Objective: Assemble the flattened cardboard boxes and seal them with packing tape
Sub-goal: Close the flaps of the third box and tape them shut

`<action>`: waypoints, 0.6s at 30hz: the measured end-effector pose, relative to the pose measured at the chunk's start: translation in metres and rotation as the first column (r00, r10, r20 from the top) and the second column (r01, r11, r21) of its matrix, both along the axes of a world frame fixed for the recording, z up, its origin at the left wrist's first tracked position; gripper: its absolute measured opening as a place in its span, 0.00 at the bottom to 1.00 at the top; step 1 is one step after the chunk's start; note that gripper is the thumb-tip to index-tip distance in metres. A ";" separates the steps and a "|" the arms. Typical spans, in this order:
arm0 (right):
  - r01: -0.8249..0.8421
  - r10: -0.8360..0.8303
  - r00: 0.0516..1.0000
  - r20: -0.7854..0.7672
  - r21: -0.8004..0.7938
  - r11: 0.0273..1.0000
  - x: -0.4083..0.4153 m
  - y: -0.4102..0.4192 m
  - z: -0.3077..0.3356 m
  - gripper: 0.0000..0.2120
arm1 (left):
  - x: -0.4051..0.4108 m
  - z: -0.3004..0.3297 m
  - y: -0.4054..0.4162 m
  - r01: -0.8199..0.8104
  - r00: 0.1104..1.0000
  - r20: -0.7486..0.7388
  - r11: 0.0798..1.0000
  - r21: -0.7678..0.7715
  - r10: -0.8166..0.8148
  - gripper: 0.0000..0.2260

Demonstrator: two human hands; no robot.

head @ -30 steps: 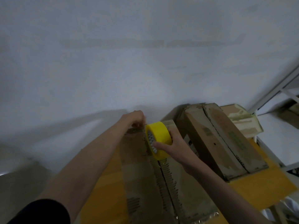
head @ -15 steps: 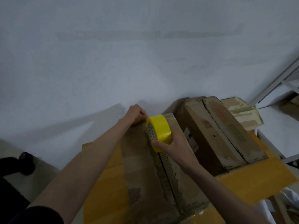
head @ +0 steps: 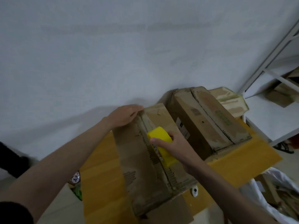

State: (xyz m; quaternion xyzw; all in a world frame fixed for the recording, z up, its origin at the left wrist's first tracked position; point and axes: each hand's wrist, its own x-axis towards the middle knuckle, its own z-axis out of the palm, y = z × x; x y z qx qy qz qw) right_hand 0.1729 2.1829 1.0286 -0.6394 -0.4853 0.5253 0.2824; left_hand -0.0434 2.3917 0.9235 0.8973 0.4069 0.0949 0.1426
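A brown cardboard box (head: 139, 162) lies on the yellow wooden table (head: 100, 180), its two top flaps meeting along a centre seam. My left hand (head: 124, 116) rests flat on the box's far left corner, fingers straight. My right hand (head: 174, 143) grips a yellow roll of packing tape (head: 163, 146) held on the seam about midway along the box. Whether a tape strip runs back to the far edge cannot be made out.
A second closed cardboard box (head: 208, 120) stands to the right, with a smaller worn box (head: 231, 101) behind it. A white metal shelf (head: 275, 88) stands at the far right. A white bag of scraps (head: 278, 191) is at the lower right. A grey wall is behind the table.
My right hand has drawn the tape roll along the seam from the box's far edge toward me. My left hand has flattened on the far corner. The camera has tilted down.
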 end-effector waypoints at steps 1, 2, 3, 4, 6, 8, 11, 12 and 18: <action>-0.004 0.004 1.000 -0.011 -0.004 1.000 0.001 0.000 0.000 0.18 | -0.005 0.000 -0.003 0.048 0.998 -0.043 0.999 -0.011 -0.049 0.21; -0.013 0.013 1.000 -0.021 -0.006 1.000 0.002 -0.001 0.001 0.17 | -0.009 0.000 -0.007 0.097 0.992 -0.079 0.995 -0.020 -0.098 0.22; -0.012 0.012 1.000 -0.028 -0.005 1.000 0.003 -0.001 0.000 0.17 | -0.012 0.000 -0.009 0.140 0.984 -0.110 0.990 -0.024 -0.141 0.23; -0.010 0.010 0.999 -0.037 -0.003 1.000 0.004 -0.003 0.001 0.17 | -0.013 0.000 -0.012 0.176 0.975 -0.134 0.984 -0.027 -0.178 0.25; 0.001 -0.001 1.000 -0.026 0.004 1.000 0.004 -0.008 0.000 0.19 | -0.016 0.001 -0.016 0.224 0.959 -0.169 0.974 -0.034 -0.227 0.26; 0.010 -0.011 1.000 0.021 0.031 0.999 0.004 -0.015 -0.001 0.19 | -0.017 0.001 -0.020 0.258 0.946 -0.193 0.966 -0.032 -0.259 0.29; 0.035 -0.044 0.995 0.085 0.098 0.995 0.002 -0.021 0.001 0.15 | -0.017 0.000 -0.022 0.252 0.945 -0.206 0.967 -0.028 -0.253 0.31; 0.039 -0.054 0.992 0.112 0.126 0.991 0.001 -0.022 0.002 0.13 | -0.017 0.000 -0.021 0.241 0.947 -0.214 0.970 -0.030 -0.241 0.31; 0.012 -0.043 0.979 0.199 0.154 0.988 -0.015 -0.024 0.008 0.26 | -0.016 0.004 -0.027 0.273 0.926 -0.267 0.962 -0.013 -0.267 0.30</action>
